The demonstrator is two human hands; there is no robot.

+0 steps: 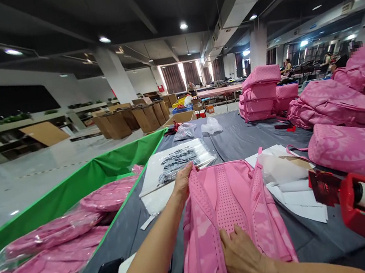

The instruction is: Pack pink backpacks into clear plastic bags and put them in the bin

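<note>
A pink backpack (pixel 226 194) lies in front of me with its shoulder straps and dotted back panel facing up. My left hand (pixel 183 181) grips its top left corner, near where the left shoulder strap (pixel 202 198) begins. Lower down, my right hand (pixel 245 256) rests on the back panel with its fingers curled against the inner edge of that strap. The fingertips of my right hand are partly hidden. Just beyond my left hand are white plastic bags with black print (pixel 179 160).
A red tape dispenser (pixel 362 207) and white papers (pixel 296 197) lie to the right. More pink backpacks (pixel 337 105) are piled behind them. At left, a green-sided bin (pixel 104 165) holds bagged pink backpacks (pixel 60 262). Cardboard boxes (pixel 147 119) and people stand farther off.
</note>
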